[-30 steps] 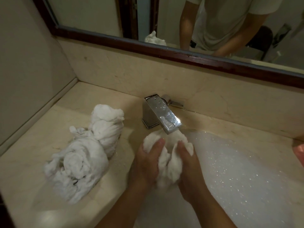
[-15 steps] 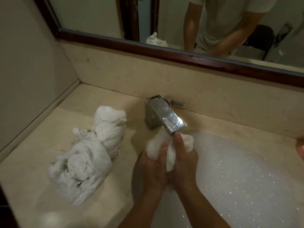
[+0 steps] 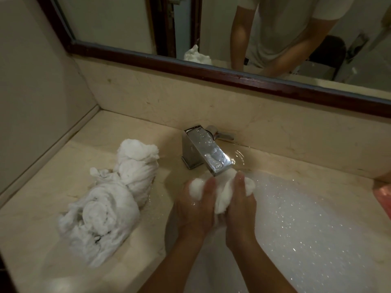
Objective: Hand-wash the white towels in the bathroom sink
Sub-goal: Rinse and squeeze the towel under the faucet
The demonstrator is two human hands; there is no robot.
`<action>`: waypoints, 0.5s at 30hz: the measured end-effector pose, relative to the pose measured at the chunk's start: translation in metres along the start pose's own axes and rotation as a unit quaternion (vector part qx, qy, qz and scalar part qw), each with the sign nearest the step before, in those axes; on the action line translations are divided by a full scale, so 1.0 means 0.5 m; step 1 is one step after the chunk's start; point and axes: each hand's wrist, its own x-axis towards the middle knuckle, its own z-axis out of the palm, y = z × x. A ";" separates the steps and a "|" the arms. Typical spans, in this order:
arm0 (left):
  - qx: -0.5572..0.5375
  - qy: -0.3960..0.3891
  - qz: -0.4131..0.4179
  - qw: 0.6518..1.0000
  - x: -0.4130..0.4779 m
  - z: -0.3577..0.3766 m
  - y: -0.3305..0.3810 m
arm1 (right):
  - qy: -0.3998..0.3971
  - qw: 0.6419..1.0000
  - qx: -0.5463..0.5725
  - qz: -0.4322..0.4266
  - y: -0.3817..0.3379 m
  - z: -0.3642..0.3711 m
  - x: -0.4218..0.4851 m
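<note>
White soggy towel [image 3: 223, 197] is what we had bunched up between both hands, a bit below the centre of the frame, tucked right under the spout tip of the chrome faucet [image 3: 203, 149]. Our left hand [image 3: 193, 210] had its fingers curled round the left lump of cloth. Our right hand [image 3: 241, 210] gripped the right side the same way, so the two hands were pushed in toward each other with the towel squeezed in the middle. Bits of it bulged out above the fingers on both sides.

The sink [image 3: 300, 176] took up the lower right of the frame and was full of white suds [image 3: 317, 240], all sparkly with tiny bubbles. Over on the left, the beige marble counter [image 3: 38, 225] had a pile of twisted white towels [image 3: 110, 199] lying on it, off to the side of the foam, with a wet patch by its right edge. A small puddle [image 3: 237, 155] sat on the counter just right of the faucet base.

Across the top ran the mirror [image 3: 110, 22] in its dark wooden frame. In the upper right it showed a pale T-shirt and two bare arms, plus a white lump of towel near the top centre. Some pink thing [image 3: 383, 197] poked in at the right edge, and honestly we couldn't tell what it was.
</note>
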 end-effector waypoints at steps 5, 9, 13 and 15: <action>-0.103 0.031 0.008 0.994 0.022 -0.004 -0.004 | -0.051 0.998 0.034 -0.033 -0.002 -0.007 -0.002; -0.114 0.020 0.018 0.993 0.028 -0.001 -0.011 | -0.023 0.998 0.059 -0.008 0.005 -0.002 0.008; -0.135 0.006 0.034 0.990 0.022 0.005 0.010 | -0.025 0.999 0.043 -0.004 0.003 0.003 0.017; -0.144 -0.006 0.036 0.989 0.025 0.004 0.012 | -0.036 0.999 0.022 -0.013 -0.001 0.000 0.023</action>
